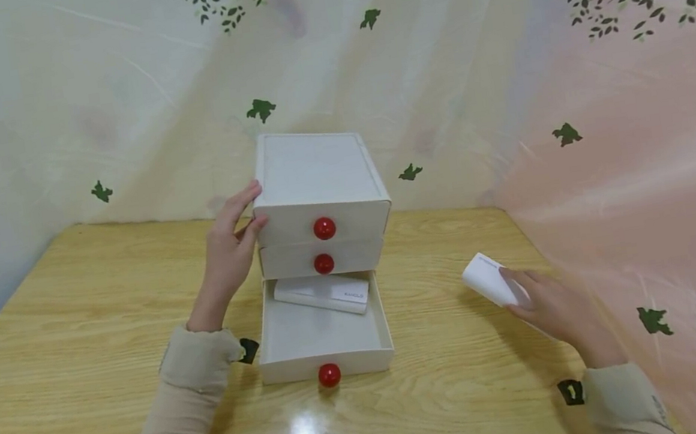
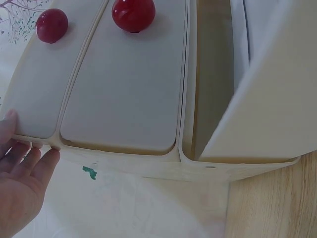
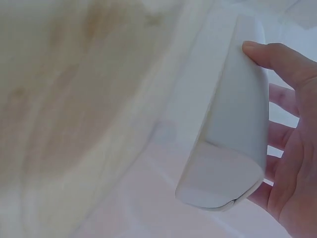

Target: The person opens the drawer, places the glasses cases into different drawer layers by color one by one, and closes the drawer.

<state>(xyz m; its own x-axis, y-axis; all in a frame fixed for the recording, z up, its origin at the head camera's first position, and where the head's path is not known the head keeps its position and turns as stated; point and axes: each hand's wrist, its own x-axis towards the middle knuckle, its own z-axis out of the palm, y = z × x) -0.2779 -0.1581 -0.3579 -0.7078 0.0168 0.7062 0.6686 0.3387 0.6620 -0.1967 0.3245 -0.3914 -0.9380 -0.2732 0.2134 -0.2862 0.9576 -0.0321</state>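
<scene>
A white three-drawer desktop organizer [image 1: 320,168] stands on the table, its bottom drawer [image 1: 319,339] pulled out. Inside that drawer, toward the back, a white glasses case [image 1: 326,294] with small lettering lies slantwise. My left hand [image 1: 228,247] rests against the organizer's left side near the top; in the left wrist view its thumb touches the top drawer's front [image 2: 37,94] and the fingertips meet the side wall. Right of the organizer, my right hand [image 1: 549,303] grips a second white glasses case [image 3: 235,109], thumb on one face and fingers behind, partly hidden.
Round red knobs sit on the drawer fronts, including the top knob [image 1: 325,228] and bottom knob [image 1: 329,375]. The upper two drawers are closed. Wood-grain table [image 1: 102,347] extends to both sides. Behind and to the right hangs a leaf-printed sheet [image 1: 167,109].
</scene>
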